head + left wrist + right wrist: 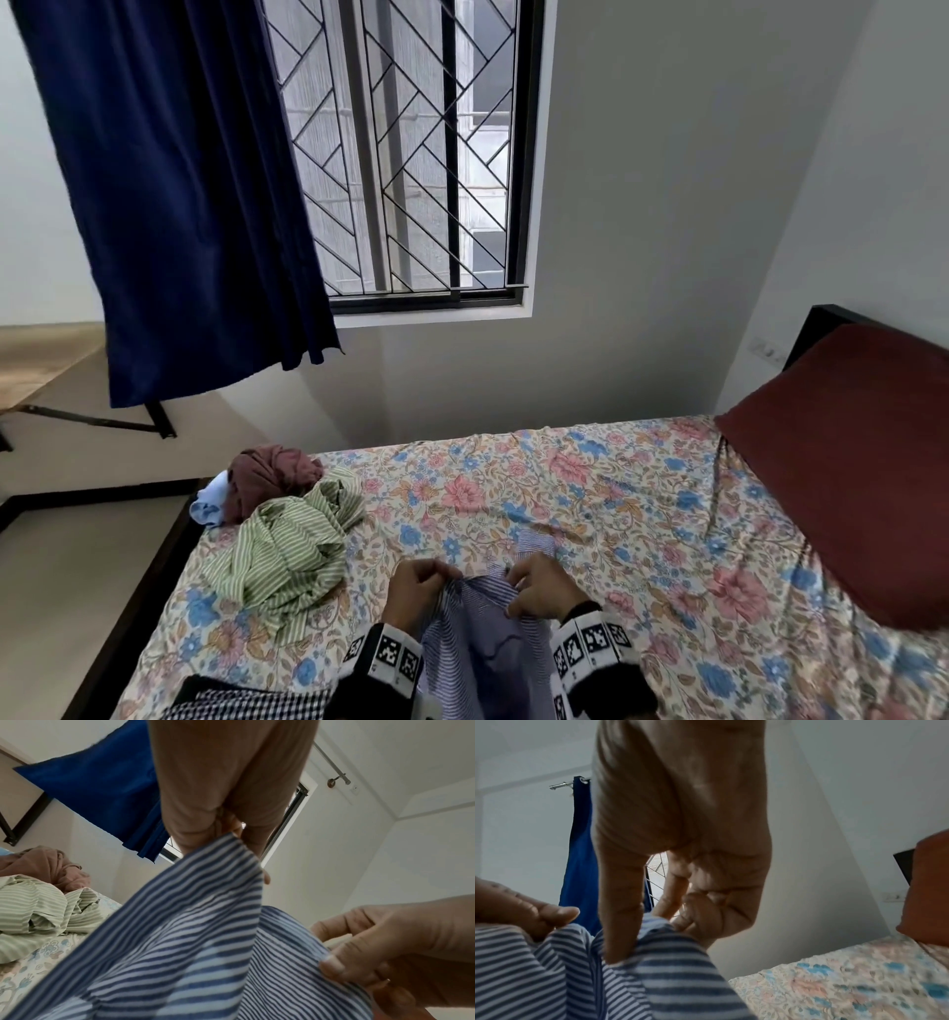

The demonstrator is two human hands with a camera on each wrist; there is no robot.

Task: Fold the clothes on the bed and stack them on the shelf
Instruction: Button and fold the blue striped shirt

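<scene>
I hold a blue-and-white striped shirt (488,647) up in front of me over the near edge of the bed (590,493). My left hand (418,583) pinches its top edge (226,850), and my right hand (534,580) pinches the cloth a little to the right (654,931). In the left wrist view the right hand (385,949) shows at the lower right, gripping the shirt (180,943). A heap of unfolded clothes lies at the bed's far left corner: a green striped shirt (287,539), a maroon garment (272,473) and a light blue piece (210,501). No shelf is in view.
A dark red pillow (852,462) leans against the headboard on the right. The window (411,154) with a navy curtain (179,205) is straight ahead. A wall-mounted wooden desk (36,370) sits at the left, beyond a strip of floor.
</scene>
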